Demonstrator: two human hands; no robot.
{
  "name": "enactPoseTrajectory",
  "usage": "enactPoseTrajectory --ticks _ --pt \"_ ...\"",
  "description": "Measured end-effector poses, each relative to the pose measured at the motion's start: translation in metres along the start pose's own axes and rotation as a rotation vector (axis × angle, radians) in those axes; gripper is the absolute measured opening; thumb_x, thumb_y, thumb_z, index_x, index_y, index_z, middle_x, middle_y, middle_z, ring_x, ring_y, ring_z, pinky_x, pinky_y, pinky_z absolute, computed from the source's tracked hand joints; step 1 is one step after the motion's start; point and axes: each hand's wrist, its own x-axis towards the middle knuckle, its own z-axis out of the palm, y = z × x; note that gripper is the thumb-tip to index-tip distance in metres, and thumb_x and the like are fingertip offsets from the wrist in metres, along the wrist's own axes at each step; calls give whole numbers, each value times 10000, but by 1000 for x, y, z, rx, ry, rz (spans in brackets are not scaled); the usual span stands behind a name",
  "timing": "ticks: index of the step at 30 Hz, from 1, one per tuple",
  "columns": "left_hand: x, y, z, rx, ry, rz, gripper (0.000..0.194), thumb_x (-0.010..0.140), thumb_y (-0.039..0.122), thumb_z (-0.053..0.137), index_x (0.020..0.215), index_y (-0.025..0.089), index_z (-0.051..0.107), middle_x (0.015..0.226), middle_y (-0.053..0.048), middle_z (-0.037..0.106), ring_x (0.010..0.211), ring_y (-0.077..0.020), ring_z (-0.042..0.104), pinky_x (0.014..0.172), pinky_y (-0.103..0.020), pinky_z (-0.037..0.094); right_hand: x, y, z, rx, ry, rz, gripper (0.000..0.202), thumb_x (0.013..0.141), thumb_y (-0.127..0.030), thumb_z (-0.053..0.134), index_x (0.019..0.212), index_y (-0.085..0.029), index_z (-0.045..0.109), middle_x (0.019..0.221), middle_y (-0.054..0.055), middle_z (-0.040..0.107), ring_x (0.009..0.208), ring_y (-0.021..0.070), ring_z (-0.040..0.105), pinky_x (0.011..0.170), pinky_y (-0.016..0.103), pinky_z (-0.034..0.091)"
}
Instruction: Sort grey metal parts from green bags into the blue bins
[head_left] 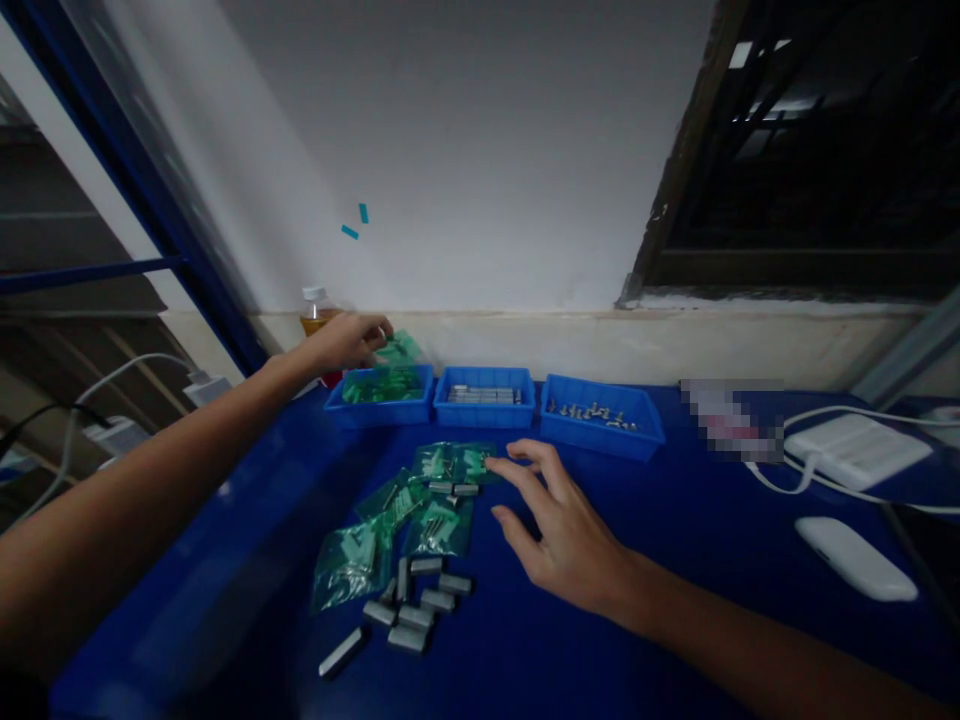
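One green packet [400, 348] pinched in the left hand [351, 341], above the leftmost blue tray [381, 413], left of centre; right hand [566, 535] open, fingers spread beside other packets [441, 528], lower middle.

Your blue table [570, 640]: three blue bins [485, 415], green bags [439, 528], loose metal pieces [409, 638], white adapter [859, 450].

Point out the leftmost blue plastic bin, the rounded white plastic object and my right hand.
Leftmost blue plastic bin [381, 414]: head view, front wall.
Rounded white plastic object [856, 560]: head view, upper surface.
Right hand [574, 550]: head view, back of hand.
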Motion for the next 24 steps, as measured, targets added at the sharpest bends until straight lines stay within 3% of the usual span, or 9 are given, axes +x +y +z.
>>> enactPoseTrajectory --ticks 3,10,13,16,18,22,24 --pt "4 -4 10 60 -202 83 318 790 287 438 1008 179 643 850 -54 709 734 -176 617 694 -234 430 2 1 2 23 -6 17 429 853 -192 515 1276 -226 454 1235 136 425 1131 259 504 950 443 496" --pt "2 -1 38 238 -265 32 336 747 218 549 1060 176 661 960 -99 711 874 -231 630 789 -274 436 5 4 3 37 -98 68 379 851 -209 531 1228 -206 491 1195 125 431 1112 244 498 962 441 463" --pt "7 11 43 307 -344 41 250 750 178 566 960 162 701 924 -140 705 857 -257 633 770 -303 447 6 4 3 -8 -169 92 312 851 -237 543 1159 -194 541 1135 116 469 1058 241 512 924 449 467" --pt "8 33 36 407 -387 14 217 779 143 520 881 116 709 934 -183 685 875 -283 625 773 -344 457 6 5 4 -58 -197 113 314 852 -259 550 1154 -172 551 1107 124 492 1044 247 500 902 458 459" --pt "1 52 29 449 -309 28 252 797 131 479 923 100 696 999 -193 660 938 -298 600 791 -364 459 6 6 4 -79 -200 122 324 854 -269 553 1159 -162 552 1096 126 508 1045 249 490 898 454 451" --pt "-39 93 27 253 105 142 344 886 206 366 1111 120 613 1078 -152 614 1026 -260 556 871 -347 433 6 7 6 -96 -225 98 267 860 -279 553 1106 -181 594 1090 108 534 1077 250 465 898 430 434" --pt "-63 108 34 89 110 203 343 914 266 337 1066 145 620 995 -108 637 929 -222 589 852 -320 436 6 6 6 -120 -232 95 249 862 -281 551 1086 -188 608 1096 105 540 1084 252 460 886 426 429"
